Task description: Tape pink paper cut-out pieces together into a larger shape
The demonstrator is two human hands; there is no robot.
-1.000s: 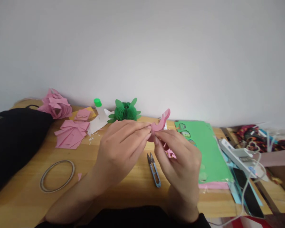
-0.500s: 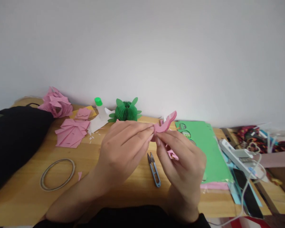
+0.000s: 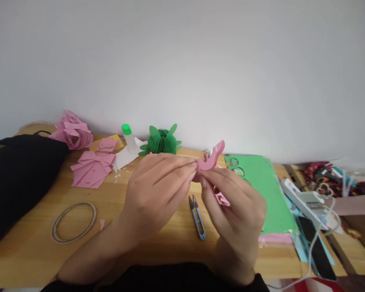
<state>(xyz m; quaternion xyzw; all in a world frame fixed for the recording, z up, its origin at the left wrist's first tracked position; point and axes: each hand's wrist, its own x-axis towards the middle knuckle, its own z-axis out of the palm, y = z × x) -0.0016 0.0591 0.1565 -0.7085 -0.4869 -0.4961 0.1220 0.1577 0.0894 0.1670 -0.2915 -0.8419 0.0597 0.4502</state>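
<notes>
A curved, layered piece of pink paper [image 3: 211,159] is held up above the table between my two hands. My left hand [image 3: 159,190] pinches its left end, the fingers pressed together and hiding most of that side. With thumb and forefinger, my right hand [image 3: 235,207] grips its lower edge, while the right end curls upward and free. Blue thread snips [image 3: 198,221] lie on the wood beneath, between my wrists. Behind my left hand stands a green honeycomb paper ball [image 3: 162,142] with leaf-shaped pieces.
Left of my hands lie folded pink papers [image 3: 93,172], a glue stick [image 3: 128,138] with a green cap, and a tape roll [image 3: 74,223]. A black bag [image 3: 21,174] covers the left edge. Rightward are a green paper pack [image 3: 270,194], a power strip [image 3: 302,202] and a phone [image 3: 316,247].
My right hand has shifted very slightly to the right along the pink paper. The free end of the paper tilts a little more upright, its layers slightly fanned. My left hand keeps its pinch.
</notes>
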